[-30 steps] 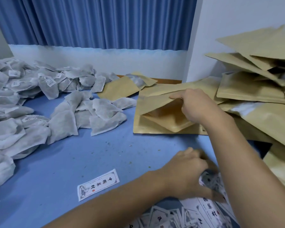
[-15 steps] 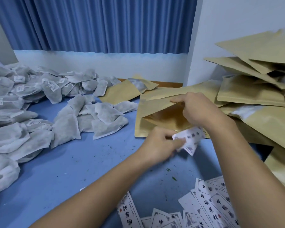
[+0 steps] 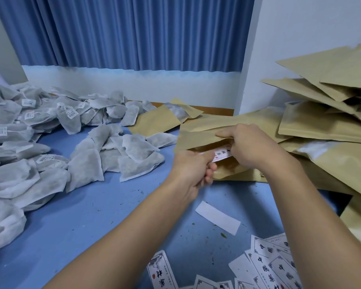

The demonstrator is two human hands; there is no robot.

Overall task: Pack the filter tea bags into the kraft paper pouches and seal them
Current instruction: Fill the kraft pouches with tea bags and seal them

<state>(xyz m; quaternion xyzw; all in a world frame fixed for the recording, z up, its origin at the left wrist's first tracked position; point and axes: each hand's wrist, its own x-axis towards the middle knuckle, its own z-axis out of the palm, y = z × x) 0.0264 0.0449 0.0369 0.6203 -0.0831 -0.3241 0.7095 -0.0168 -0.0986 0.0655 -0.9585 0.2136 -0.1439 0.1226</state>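
The right hand (image 3: pixel 252 147) pinches the upper lip of a flat tan kraft paper pouch (image 3: pixel 198 138) and lifts it clear of the lower wall, apparently to make a gap wide enough to feed something in. The pouch lies on the blue table (image 3: pixel 81 215) with its mouth facing the person. The left hand (image 3: pixel 192 170), just beside the right one, grips a white printed paper card (image 3: pixel 222 153) between thumb and fingers, with the card's far end already inside the mouth. It is held flat and level, probably so that the thin sheet slides in without buckling. The kraft paper looks matte, stiff and lightly creased, while the card is smooth with dark characters and a red mark. Whether any tea bags are inside cannot be told, as the interior is in shadow. The white fibrous filter tea bags (image 3: pixel 131 155) are soft, pillowy and faintly translucent. They lie heaped on the table to the left, well apart from the open pouch, within reach of the left hand. A heap of tan kraft paper pouches (image 3: pixel 321 124) slumps at the right, some with frosted windows. Loose printed cards (image 3: pixel 273 263) and a blank white paper slip (image 3: pixel 218 217) lie near the person.
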